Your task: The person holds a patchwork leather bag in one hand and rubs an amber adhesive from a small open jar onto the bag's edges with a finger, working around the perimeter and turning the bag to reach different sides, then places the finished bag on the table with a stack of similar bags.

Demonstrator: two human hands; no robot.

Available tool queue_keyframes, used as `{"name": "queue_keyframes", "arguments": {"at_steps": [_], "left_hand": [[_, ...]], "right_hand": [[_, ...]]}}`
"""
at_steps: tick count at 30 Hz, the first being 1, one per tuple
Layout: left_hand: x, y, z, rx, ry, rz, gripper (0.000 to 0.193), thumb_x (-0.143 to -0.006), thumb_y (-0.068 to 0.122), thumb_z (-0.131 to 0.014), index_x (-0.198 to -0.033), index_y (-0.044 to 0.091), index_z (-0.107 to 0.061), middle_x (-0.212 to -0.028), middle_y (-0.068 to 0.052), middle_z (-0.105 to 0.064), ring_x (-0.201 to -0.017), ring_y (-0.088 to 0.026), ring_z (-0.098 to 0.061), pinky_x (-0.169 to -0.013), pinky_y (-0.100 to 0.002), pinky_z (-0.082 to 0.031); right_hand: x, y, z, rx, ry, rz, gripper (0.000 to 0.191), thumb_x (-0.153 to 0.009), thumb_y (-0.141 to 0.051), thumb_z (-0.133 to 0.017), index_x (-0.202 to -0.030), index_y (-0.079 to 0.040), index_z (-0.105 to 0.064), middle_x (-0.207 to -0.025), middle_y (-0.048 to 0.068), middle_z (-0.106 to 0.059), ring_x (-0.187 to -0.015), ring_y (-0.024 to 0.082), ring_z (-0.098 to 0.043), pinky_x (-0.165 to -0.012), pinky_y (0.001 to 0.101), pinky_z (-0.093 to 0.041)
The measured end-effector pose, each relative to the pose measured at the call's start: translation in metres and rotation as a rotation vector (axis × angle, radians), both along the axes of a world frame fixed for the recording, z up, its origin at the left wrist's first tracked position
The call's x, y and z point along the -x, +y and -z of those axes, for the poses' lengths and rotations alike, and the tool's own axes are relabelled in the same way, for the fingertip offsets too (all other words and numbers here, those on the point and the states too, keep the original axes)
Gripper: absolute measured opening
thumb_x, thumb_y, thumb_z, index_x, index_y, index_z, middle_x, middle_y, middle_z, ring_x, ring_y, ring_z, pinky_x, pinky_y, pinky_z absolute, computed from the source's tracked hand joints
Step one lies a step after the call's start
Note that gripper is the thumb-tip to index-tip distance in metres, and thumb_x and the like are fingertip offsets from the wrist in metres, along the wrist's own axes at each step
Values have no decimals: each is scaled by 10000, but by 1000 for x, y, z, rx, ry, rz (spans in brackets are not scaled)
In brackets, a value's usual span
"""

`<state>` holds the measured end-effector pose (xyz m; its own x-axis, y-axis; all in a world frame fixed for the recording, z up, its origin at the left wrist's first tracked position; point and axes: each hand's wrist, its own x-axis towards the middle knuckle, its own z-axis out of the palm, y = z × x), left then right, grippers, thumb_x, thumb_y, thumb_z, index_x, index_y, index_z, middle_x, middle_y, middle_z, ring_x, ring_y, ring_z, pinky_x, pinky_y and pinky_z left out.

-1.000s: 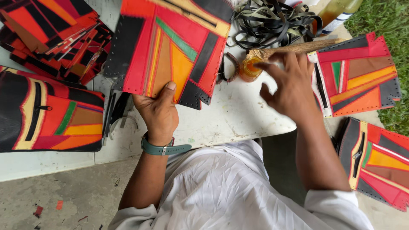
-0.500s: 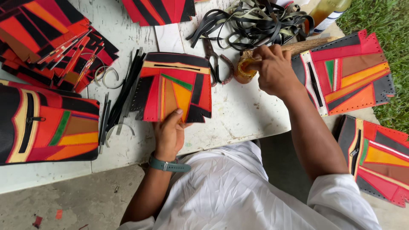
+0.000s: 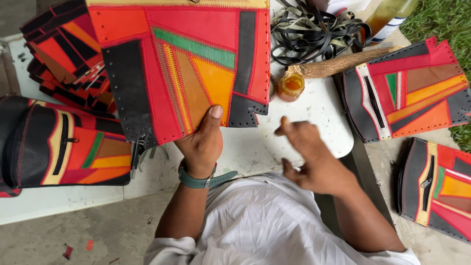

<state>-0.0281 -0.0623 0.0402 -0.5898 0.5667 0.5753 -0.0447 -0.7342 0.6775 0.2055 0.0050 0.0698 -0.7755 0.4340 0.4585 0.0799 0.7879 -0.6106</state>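
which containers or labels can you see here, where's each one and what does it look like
Small glass jar: on the white table, right of the patchwork leather panel held up by the left hand; round, amber contents, open top, no label showing.
Bottle: top right table edge, by the grass; yellowish-green, clear-looking, with a white label band, print too small to tell.
No signs or screens in view.
The right hand is empty, fingers loosely curled.

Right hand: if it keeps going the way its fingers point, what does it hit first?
The right hand has fingers aimed up and left, toward the lower right corner of the leather panel that the left hand holds. That corner probably comes first; the glue jar lies slightly right of the line. Depth is unclear.
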Motion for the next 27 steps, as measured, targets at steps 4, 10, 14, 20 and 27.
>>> {"name": "queue_keyframes", "arguments": {"at_steps": [4,10,14,20,27], "left_hand": [[-6,3,-7,15,37,-66,431,-1047,-68,-717,-1424,-24,-513,-1437,-84,-573,-1315,-161,-559,-1172,-323,-452],[-5,0,-7,26,76,-51,448,-1059,-4,-735,-1454,2,-523,-1410,-77,-584,-1279,-141,-571,-1135,-305,-470],[-5,-4,-8,86,116,-71,392,-1056,19,-740,-1405,-8,-565,-1355,-75,-618,-1211,-130,-600,-1077,-288,-494],[-4,-9,-13,157,213,-140,311,-1050,40,-726,-1331,-30,-611,-1271,-77,-664,-1125,-121,-634,-1009,-270,-521],[-3,-11,-19,191,263,-128,286,-1056,50,-714,-1309,-42,-619,-1271,-80,-676,-1092,-117,-643,-974,-264,-538]], "right_hand": [[15,-9,10,-108,4,14,1052,-710,35,-698,-1618,-47,-174,-1249,127,-592,-1061,307,-530,-956,423,-408],[23,-9,1,-176,-91,129,979,-683,37,-701,-1575,-32,-304,-1086,129,-564,-955,315,-503,-851,427,-394],[22,-10,-3,-159,-55,119,961,-683,50,-682,-1575,-41,-336,-1074,102,-578,-948,293,-514,-859,417,-395],[23,-10,-8,-97,-15,98,933,-675,67,-651,-1561,-62,-391,-1064,76,-607,-955,267,-533,-900,405,-415],[28,-10,-20,-107,-15,125,870,-660,73,-645,-1502,-69,-481,-1022,58,-608,-926,255,-529,-881,404,-412]]}}
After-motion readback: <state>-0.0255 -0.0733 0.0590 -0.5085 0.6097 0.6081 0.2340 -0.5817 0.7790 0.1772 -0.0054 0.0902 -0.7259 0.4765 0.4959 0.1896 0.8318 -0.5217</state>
